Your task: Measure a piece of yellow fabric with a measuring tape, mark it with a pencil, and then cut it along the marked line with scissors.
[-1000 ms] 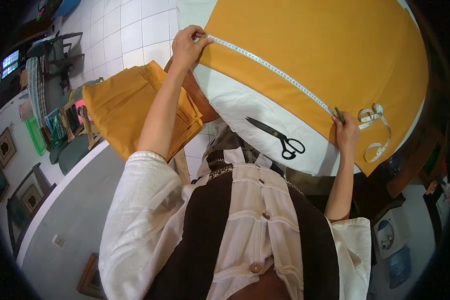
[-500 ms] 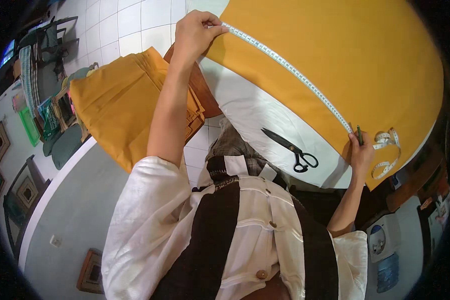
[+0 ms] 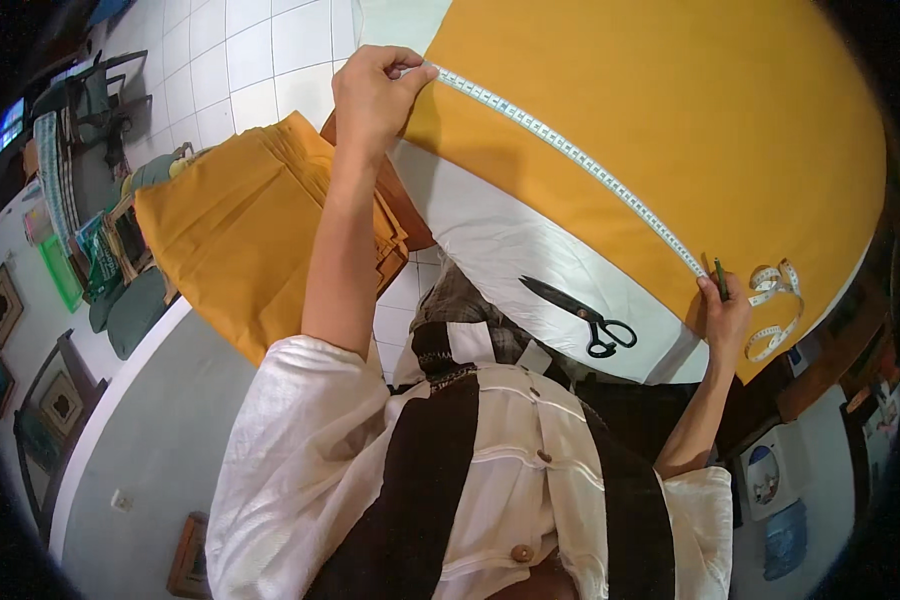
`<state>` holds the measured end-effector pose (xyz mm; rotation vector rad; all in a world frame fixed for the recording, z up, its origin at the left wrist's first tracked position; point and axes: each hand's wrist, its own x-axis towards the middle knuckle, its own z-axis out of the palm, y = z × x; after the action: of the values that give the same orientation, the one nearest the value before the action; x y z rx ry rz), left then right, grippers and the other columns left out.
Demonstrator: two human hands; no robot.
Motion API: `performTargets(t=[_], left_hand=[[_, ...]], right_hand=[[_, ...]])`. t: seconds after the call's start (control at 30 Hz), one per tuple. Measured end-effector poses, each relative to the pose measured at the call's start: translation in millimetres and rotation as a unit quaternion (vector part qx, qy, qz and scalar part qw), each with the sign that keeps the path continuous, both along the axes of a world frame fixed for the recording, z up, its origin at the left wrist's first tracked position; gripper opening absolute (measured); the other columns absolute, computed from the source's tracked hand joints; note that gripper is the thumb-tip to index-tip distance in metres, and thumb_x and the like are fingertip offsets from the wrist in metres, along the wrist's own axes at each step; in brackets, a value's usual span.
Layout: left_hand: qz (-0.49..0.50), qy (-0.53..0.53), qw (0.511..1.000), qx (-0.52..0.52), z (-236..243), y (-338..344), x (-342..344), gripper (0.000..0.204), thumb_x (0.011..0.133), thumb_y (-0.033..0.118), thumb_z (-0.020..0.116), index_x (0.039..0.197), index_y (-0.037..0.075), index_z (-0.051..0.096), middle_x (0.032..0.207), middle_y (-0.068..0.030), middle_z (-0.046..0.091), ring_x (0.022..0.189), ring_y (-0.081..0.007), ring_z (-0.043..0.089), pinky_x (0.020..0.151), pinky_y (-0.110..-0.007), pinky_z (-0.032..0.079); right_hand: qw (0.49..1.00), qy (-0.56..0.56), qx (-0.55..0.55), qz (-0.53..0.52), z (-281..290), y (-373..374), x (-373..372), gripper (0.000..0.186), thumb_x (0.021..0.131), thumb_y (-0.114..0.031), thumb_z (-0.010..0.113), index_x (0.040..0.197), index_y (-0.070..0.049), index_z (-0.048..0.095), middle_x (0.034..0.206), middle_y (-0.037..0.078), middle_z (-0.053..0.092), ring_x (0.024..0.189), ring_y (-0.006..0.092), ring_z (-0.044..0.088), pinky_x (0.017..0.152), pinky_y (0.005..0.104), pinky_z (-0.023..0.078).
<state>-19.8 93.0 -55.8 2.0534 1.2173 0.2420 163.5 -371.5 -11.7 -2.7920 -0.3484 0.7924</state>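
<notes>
Mustard-yellow fabric point(image 3: 710, 130) lies spread over a white-covered table. A white tape measure point(image 3: 570, 150) stretches across it between my two hands. At the fabric's left edge, my left hand point(image 3: 375, 95) pinches one end of the tape. My right hand point(image 3: 727, 308), near the lower right, presses the tape to the cloth and also holds a dark pencil point(image 3: 719, 276) upright between the fingers. The rest of the tape curls loosely to the right of that hand. Black-handled scissors point(image 3: 578, 312) rest on the white cover close to my body, blades toward the upper left.
The white table cover point(image 3: 515, 215) shows along the near side. More yellow fabric, folded point(image 3: 245, 230), hangs over a brown wooden seat at the left. Beyond are white floor tiles point(image 3: 270, 55), a pale low wall and chairs point(image 3: 95, 100). A water dispenser point(image 3: 770, 470) stands at the lower right.
My left hand has shifted slightly down and left in the picture, carrying the tape's end toward the fabric's edge. My right hand stays nearly in place with tape and pencil.
</notes>
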Motion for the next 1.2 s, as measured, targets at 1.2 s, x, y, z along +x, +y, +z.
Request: performTargets(t=[1.2], left_hand=[[-0.019, 0.017, 0.998, -0.050, -5.9, 12.7, -3.4, 0.022, 0.090, 0.015, 0.079, 0.102, -0.002, 0.074, 0.086, -0.0041, 0.071, 0.075, -0.0088, 0.059, 0.068, -0.019, 0.046]], right_hand=[[0.973, -0.183, 0.126, -0.064, -42.5, -41.4, -4.8, 0.038, 0.084, -0.032, 0.082, 0.076, -0.003, 0.059, 0.067, 0.007, 0.057, 0.059, 0.0250, 0.050, 0.057, 0.0378, 0.043]])
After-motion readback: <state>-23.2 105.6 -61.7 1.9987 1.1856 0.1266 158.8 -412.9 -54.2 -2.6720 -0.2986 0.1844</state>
